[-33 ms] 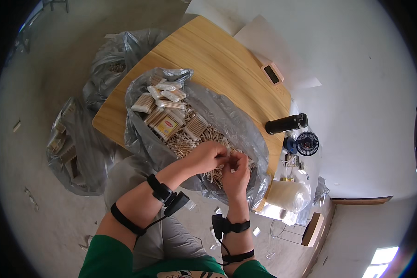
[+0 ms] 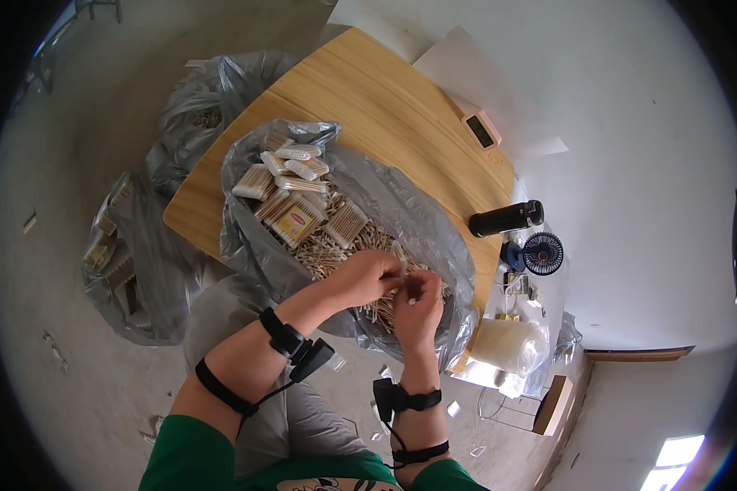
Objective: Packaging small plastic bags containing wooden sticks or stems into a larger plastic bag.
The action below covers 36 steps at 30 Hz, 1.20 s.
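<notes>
My left hand [image 2: 368, 277] and my right hand [image 2: 418, 309] meet over an open grey plastic bag [image 2: 258, 258], fingertips pinched close together. A small pale, see-through piece of plastic [image 2: 399, 252] sticks up at the fingertips; the rest of it is hidden by the fingers. Below the hands lies a heap of loose cotton swabs [image 2: 323, 260] inside the bag. Several clear packs of cotton swabs [image 2: 307, 168] are piled at the bag's far left, and one pack with a yellow and red label [image 2: 295, 223] rests in front of them. Another pack [image 2: 346, 224] lies on the loose swabs.
The bag lies on a wooden table [image 2: 368, 90]. A pink-framed clock [image 2: 481, 129], black flask [image 2: 506, 218] and small fan [image 2: 542, 253] stand at its right, with a roll of clear plastic [image 2: 512, 345] nearer. Two more grey bags [image 2: 172, 278] [image 2: 221, 82] stand left.
</notes>
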Each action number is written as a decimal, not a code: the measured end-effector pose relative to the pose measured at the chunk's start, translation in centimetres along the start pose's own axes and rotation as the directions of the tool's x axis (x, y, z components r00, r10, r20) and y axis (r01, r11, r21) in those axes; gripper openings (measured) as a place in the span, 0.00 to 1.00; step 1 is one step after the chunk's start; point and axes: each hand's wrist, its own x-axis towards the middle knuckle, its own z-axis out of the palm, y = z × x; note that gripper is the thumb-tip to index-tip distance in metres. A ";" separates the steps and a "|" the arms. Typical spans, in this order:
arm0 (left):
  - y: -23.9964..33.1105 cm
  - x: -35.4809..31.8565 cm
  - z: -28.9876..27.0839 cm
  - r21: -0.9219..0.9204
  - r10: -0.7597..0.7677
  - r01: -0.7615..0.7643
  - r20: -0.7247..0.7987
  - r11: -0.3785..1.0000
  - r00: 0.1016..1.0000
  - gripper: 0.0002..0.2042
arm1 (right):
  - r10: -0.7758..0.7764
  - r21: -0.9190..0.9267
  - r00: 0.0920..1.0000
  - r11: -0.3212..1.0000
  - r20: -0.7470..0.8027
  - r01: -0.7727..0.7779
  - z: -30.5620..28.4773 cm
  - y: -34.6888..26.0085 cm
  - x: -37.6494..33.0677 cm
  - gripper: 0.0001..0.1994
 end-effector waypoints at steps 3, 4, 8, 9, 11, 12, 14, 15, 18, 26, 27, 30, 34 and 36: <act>0.1 -0.2 0.1 0.105 0.081 -0.074 -0.070 0.992 0.994 0.06 | 0.025 -0.054 0.996 0.998 -0.085 -0.030 0.2 -0.2 0.1 0.11; 0.1 -0.1 0.1 0.105 0.082 -0.074 -0.070 0.992 0.994 0.06 | 0.071 -0.059 0.987 0.995 -0.146 -0.080 0.2 0.0 0.3 0.11; 0.1 -0.2 0.0 0.131 0.099 -0.087 -0.087 0.988 0.991 0.05 | 0.036 -0.006 0.981 0.999 -0.193 -0.038 0.6 -0.1 0.6 0.12; 0.0 -0.2 0.0 0.172 0.106 -0.095 -0.062 0.981 0.992 0.06 | 0.036 -0.007 0.980 0.999 -0.193 -0.038 0.8 -0.2 0.7 0.12; 0.1 -0.3 -0.2 0.156 0.128 -0.117 -0.062 0.981 0.990 0.06 | -0.103 -0.011 0.988 0.995 -0.117 0.102 1.4 -0.3 0.8 0.14; 0.1 -0.4 -0.3 0.140 0.150 -0.140 -0.064 0.980 0.987 0.06 | -0.097 -0.041 0.991 0.995 -0.095 0.093 1.3 -0.4 0.8 0.13; 0.5 -0.3 -0.2 0.180 0.186 -0.171 -0.065 0.969 0.980 0.06 | -0.174 -0.158 0.980 0.975 -0.098 0.158 0.8 0.3 1.0 0.12; 0.7 -0.3 -0.1 0.220 0.219 -0.200 -0.066 0.955 0.974 0.05 | -0.250 -0.272 0.964 0.937 -0.091 0.218 0.6 0.6 1.0 0.11; 0.9 -0.2 -0.3 0.193 0.224 -0.200 -0.110 0.961 0.968 0.05 | 0.003 -0.068 0.985 0.998 -0.170 -0.015 0.8 0.8 0.7 0.09; -1.2 0.6 -0.6 -0.140 -0.113 0.066 -0.368 0.988 0.923 0.12 | 0.424 0.885 0.904 0.440 -0.055 -0.153 1.4 3.6 0.7 0.11; -1.6 0.6 -0.5 -0.429 -0.313 0.229 -0.136 0.874 0.940 0.14 | 0.397 0.900 0.917 0.409 -0.028 -0.150 1.5 4.0 0.6 0.11; -2.1 0.6 0.0 -0.549 -0.344 0.253 -0.069 0.797 0.936 0.12 | 0.367 0.846 0.930 0.492 0.011 -0.204 1.1 4.2 0.2 0.11; -0.7 0.7 -0.9 -0.068 -0.076 0.060 -0.271 0.996 0.960 0.08 | 0.244 0.624 0.961 0.773 -0.130 -0.111 0.4 3.3 0.6 0.12; -0.2 0.5 -1.3 -0.037 -0.046 0.039 -0.235 0.999 0.971 0.08 | 0.190 0.565 0.977 0.819 -0.093 -0.105 0.3 2.0 0.9 0.11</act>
